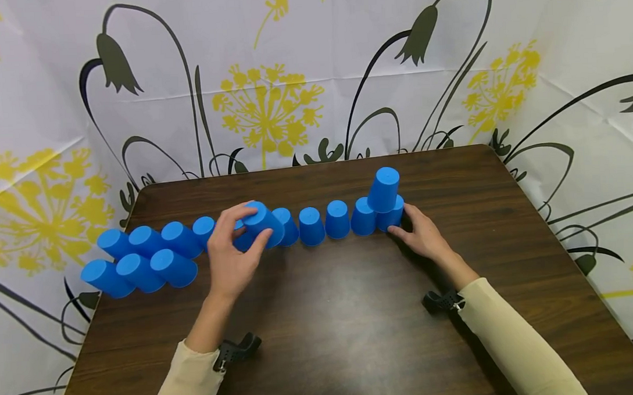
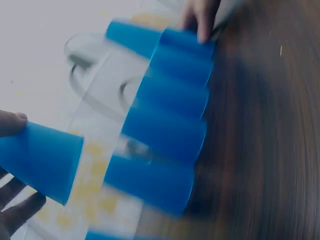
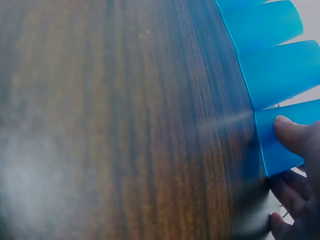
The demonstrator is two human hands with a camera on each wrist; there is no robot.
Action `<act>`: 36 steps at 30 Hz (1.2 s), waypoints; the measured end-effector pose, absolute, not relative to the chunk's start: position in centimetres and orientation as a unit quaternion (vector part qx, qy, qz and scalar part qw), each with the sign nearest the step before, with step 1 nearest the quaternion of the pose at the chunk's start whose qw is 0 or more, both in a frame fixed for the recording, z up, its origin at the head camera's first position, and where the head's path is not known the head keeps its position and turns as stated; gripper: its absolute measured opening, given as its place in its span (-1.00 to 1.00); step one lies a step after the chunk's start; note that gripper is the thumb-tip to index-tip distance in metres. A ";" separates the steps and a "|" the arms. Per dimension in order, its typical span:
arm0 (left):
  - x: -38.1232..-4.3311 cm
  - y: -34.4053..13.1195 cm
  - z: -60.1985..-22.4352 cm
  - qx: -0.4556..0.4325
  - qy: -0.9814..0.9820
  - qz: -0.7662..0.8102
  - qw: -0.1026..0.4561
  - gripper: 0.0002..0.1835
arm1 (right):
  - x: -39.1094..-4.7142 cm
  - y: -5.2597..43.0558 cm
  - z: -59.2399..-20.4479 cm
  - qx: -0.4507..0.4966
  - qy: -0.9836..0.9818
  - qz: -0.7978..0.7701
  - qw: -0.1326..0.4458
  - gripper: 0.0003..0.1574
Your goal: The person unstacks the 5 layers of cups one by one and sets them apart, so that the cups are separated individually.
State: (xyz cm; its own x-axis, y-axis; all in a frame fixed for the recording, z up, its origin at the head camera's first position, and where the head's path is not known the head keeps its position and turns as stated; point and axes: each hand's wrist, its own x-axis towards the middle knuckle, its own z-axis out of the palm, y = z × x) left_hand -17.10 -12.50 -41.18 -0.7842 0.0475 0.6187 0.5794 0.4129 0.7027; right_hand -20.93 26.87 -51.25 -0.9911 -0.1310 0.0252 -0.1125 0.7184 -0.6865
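Note:
My left hand (image 1: 233, 255) grips an upside-down blue plastic cup (image 1: 264, 224) between thumb and fingers. It is held tilted in front of the row; in the left wrist view this cup (image 2: 42, 160) hangs apart from the others. At the row's right end, my right hand (image 1: 422, 231) holds the last standing cup (image 1: 390, 215). The right wrist view shows the thumb on that cup (image 3: 280, 155), with fingers round its far side. One more cup (image 1: 383, 189) sits upside down on top of the two rightmost cups, bridging the last cup and its neighbour (image 1: 363, 217).
Several upside-down cups (image 1: 311, 227) stand in a line across the dark wooden table (image 1: 326, 325). More cups (image 1: 141, 272) cluster in two rows at the left. A white cloth with flower print (image 1: 301, 47) hangs behind the table's back edge.

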 end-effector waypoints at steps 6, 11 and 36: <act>-16.1 -18.9 -43.6 -0.090 -0.839 -0.457 0.280 -0.46 | -21.0 26.8 -51.3 -0.065 0.929 -0.365 0.013 -0.11; -15.2 -21.3 -45.9 -0.038 -0.871 -0.407 0.273 -0.49 | -21.0 26.8 -51.3 -0.067 0.928 -0.366 0.009 -0.11; -14.8 -22.0 -49.0 0.005 -0.907 -0.312 0.283 -0.52 | -21.0 26.7 -51.4 -0.066 0.928 -0.368 0.009 -0.09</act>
